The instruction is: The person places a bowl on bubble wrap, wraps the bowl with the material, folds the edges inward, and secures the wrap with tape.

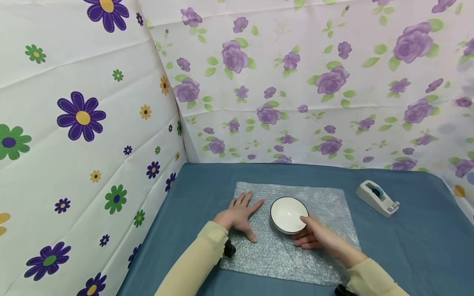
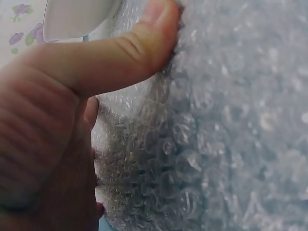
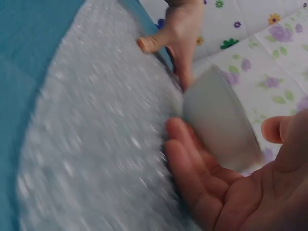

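- The flowered cloth hangings (image 1: 281, 94) fill the top and left of the frame, probably there to screen off whatever lies behind.
- Below them stretches the blue-grey table (image 1: 426, 246), giving a flat base for everything on it.
- The bubble wrap (image 1: 266, 263) is spread flat across the lower centre, likely so that the bowl has padding on every side.
- At centre left, the left hand (image 1: 240, 216) lies palm down, fingers splayed, grasping nothing; resting across the sheet's left margin, it presumably keeps that edge from sliding or curling.
- Right of centre, the right hand (image 1: 320, 236) grips the bowl, thumb at the rim and fingers curled against its lower side, a hold that seems meant to steady it level.
- The white, dark-rimmed bowl (image 1: 289, 216) is mouth up over the middle of the wrap; whether its base touches down, I cannot tell.
- At right, the tape dispenser (image 1: 377, 199) stands off the sheet, apparently parked clear of both hands yet near.
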Demonstrator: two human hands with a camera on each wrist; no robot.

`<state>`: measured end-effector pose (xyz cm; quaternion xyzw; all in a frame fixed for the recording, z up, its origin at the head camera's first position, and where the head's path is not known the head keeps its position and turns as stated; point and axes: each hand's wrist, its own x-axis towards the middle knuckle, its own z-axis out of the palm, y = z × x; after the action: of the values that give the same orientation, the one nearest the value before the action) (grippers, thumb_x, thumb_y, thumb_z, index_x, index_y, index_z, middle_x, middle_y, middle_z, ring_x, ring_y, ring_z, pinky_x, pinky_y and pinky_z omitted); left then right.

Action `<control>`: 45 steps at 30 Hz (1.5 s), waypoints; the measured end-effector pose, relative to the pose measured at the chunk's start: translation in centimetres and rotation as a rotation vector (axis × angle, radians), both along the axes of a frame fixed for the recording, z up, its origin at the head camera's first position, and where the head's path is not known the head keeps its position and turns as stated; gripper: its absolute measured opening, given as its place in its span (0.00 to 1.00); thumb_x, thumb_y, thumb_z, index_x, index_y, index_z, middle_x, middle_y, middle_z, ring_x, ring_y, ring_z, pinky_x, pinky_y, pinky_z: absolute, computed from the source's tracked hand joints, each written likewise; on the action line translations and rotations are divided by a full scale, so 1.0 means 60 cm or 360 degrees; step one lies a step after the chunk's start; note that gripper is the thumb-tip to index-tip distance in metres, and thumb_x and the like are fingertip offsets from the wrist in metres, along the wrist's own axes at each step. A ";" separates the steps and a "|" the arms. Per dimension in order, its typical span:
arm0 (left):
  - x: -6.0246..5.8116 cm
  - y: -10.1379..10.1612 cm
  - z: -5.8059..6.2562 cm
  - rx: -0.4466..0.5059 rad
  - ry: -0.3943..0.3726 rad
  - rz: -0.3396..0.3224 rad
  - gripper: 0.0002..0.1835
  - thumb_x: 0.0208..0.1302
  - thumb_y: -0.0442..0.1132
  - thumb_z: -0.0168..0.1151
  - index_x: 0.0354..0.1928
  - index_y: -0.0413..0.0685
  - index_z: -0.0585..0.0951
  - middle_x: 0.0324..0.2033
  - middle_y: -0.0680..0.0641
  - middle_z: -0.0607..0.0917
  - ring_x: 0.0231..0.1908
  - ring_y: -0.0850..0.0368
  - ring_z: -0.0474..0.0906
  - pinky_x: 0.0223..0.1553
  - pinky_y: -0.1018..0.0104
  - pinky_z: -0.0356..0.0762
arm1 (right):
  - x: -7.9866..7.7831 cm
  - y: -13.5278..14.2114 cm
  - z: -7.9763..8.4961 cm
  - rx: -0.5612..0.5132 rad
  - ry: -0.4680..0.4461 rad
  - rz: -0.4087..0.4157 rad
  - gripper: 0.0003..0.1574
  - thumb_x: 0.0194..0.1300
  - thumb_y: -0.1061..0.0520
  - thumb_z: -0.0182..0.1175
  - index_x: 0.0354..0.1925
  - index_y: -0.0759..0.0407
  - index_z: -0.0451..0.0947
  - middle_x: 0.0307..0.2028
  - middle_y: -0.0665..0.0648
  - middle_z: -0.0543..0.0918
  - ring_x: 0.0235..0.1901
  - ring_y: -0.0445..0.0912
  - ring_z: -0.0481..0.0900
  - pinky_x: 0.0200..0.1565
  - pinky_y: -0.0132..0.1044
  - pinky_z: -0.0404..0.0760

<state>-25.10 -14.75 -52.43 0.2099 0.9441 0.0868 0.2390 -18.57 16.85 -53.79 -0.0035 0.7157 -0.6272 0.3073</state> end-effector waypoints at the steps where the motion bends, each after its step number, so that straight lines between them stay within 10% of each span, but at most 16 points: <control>1: 0.001 -0.002 0.000 0.0007 0.0010 -0.0008 0.72 0.47 0.64 0.86 0.87 0.76 0.45 0.86 0.47 0.34 0.84 0.44 0.28 0.82 0.42 0.33 | -0.001 0.007 0.004 0.0031 0.0012 0.0015 0.54 0.87 0.33 0.40 0.85 0.63 0.28 0.49 0.64 0.90 0.44 0.55 0.91 0.45 0.46 0.90; 7: 0.004 -0.010 0.000 0.0023 0.0062 -0.0046 0.72 0.45 0.68 0.85 0.87 0.75 0.48 0.87 0.47 0.37 0.85 0.44 0.32 0.82 0.42 0.37 | -0.012 0.065 0.020 0.0279 0.0152 -0.0029 0.53 0.87 0.30 0.35 0.87 0.61 0.33 0.49 0.62 0.89 0.44 0.54 0.89 0.43 0.46 0.87; 15: 0.004 -0.009 0.003 0.0026 0.0076 -0.0048 0.72 0.45 0.68 0.85 0.87 0.73 0.49 0.87 0.46 0.38 0.85 0.44 0.33 0.82 0.42 0.38 | -0.030 0.121 0.011 0.1144 0.1037 0.0315 0.58 0.70 0.36 0.71 0.80 0.68 0.62 0.74 0.78 0.66 0.72 0.77 0.64 0.63 0.76 0.69; 20: 0.006 -0.008 0.001 0.0026 0.0075 -0.0059 0.72 0.44 0.68 0.85 0.87 0.73 0.50 0.87 0.46 0.38 0.85 0.43 0.33 0.82 0.42 0.38 | -0.023 0.132 0.002 0.1293 0.0865 0.0669 0.86 0.45 0.27 0.82 0.85 0.65 0.52 0.81 0.82 0.39 0.76 0.84 0.35 0.65 0.86 0.45; 33: 0.008 -0.014 -0.002 0.0095 0.0102 -0.0059 0.72 0.44 0.67 0.86 0.88 0.70 0.51 0.87 0.45 0.38 0.85 0.43 0.32 0.81 0.40 0.37 | -0.026 0.128 -0.008 0.1323 0.0828 0.0641 0.94 0.32 0.25 0.85 0.85 0.62 0.52 0.81 0.81 0.40 0.77 0.83 0.34 0.68 0.84 0.40; 45: -0.004 -0.044 -0.010 0.0473 0.0136 -0.0015 0.61 0.55 0.60 0.84 0.86 0.59 0.60 0.86 0.40 0.45 0.84 0.37 0.40 0.78 0.32 0.48 | -0.027 0.119 0.005 0.1358 0.0791 0.0658 0.94 0.34 0.28 0.86 0.86 0.63 0.50 0.81 0.81 0.37 0.77 0.83 0.33 0.69 0.83 0.41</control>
<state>-25.35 -17.42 -53.02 0.2510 0.9291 0.2153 0.1654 -20.20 24.01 -53.49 -0.1676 0.9426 -0.1870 0.2199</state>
